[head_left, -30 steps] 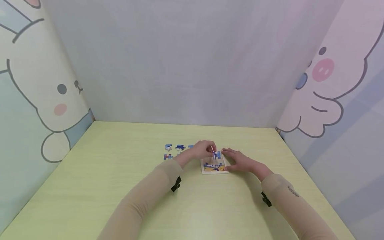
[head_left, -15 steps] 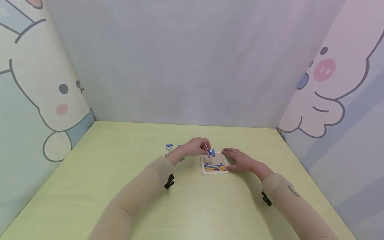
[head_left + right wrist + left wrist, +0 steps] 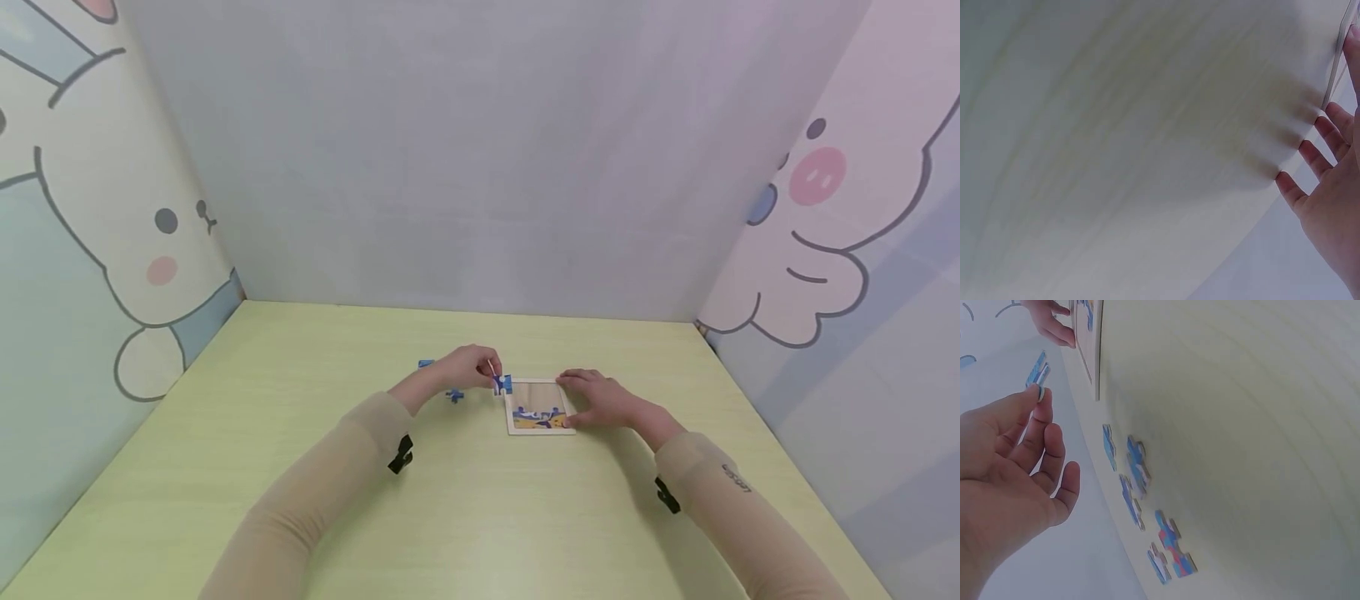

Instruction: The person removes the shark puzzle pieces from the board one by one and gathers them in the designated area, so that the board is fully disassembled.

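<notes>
My left hand (image 3: 467,367) pinches a blue jigsaw piece (image 3: 503,384) between thumb and forefinger, over the left edge of a puzzle tray (image 3: 542,432). In the left wrist view that jigsaw piece (image 3: 1037,369) is raised above the table, the other fingers loosely bent. Joined orange and blue pieces (image 3: 551,421) fill the tray's near part; bare wood shows in the far part. At the tray's right side rests my right hand (image 3: 603,400), fingers spread and thumb at the rim. Its fingertips (image 3: 1283,178) touch the table in the right wrist view.
Several loose jigsaw pieces (image 3: 1137,465) lie on the table left of the tray, partly hidden by the left hand in the head view. The pale yellow table (image 3: 337,350) ends at a grey back curtain (image 3: 465,167), with cartoon-printed side panels.
My left hand has carried the jigsaw piece leftward, from over the tray's far part to its left edge. My right hand stays at the tray's right side.
</notes>
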The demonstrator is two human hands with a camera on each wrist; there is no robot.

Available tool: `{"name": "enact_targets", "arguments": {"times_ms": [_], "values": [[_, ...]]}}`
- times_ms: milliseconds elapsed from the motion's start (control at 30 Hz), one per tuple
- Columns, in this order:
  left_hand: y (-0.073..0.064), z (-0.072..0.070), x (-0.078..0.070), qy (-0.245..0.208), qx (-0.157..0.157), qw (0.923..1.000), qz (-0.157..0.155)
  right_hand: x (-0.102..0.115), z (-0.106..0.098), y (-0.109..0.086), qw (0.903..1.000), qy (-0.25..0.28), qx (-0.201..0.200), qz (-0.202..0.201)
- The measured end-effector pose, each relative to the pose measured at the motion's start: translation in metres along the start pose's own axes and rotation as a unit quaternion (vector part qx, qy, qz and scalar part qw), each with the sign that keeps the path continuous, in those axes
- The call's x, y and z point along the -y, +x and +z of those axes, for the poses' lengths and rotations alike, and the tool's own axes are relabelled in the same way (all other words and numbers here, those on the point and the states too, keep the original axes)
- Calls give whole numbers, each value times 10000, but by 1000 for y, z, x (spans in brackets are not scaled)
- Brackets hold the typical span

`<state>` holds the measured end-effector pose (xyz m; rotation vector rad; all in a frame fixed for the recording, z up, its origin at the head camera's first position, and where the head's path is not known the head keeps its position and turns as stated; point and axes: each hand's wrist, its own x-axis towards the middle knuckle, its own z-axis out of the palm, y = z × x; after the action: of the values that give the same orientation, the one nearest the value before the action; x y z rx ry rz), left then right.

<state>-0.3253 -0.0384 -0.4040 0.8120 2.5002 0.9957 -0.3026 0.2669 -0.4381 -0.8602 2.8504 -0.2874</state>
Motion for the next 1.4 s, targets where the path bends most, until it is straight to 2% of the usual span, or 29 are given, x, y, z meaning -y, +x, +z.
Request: {"name": "enact_targets", "arguments": {"times_ms": [367, 633, 733, 967, 1033, 1233, 1400], "values": [[-9, 1, 25, -73, -98, 9995, -277, 0, 2, -1, 9999, 148, 5, -3], [-8, 6, 32, 155, -103, 9991, -376, -1, 3, -1, 9998, 189, 11, 34], [-7, 7, 33, 248, -145, 9988, -396, -1, 2, -2, 9998, 217, 5, 30], [-4, 8, 33, 891, -329, 9948, -364, 0, 3, -2, 9998, 206, 19, 75], [-3, 9, 32, 940, -372, 9944, -313, 0, 3, -2, 9998, 198, 26, 75], [1, 13, 22, 936, -386, 9948, -115, 0, 1, -3, 9997, 204, 58, 113], [1, 20, 10, 1148, -335, 9928, 77, 2, 0, -5, 9996, 250, 59, 98]]}}
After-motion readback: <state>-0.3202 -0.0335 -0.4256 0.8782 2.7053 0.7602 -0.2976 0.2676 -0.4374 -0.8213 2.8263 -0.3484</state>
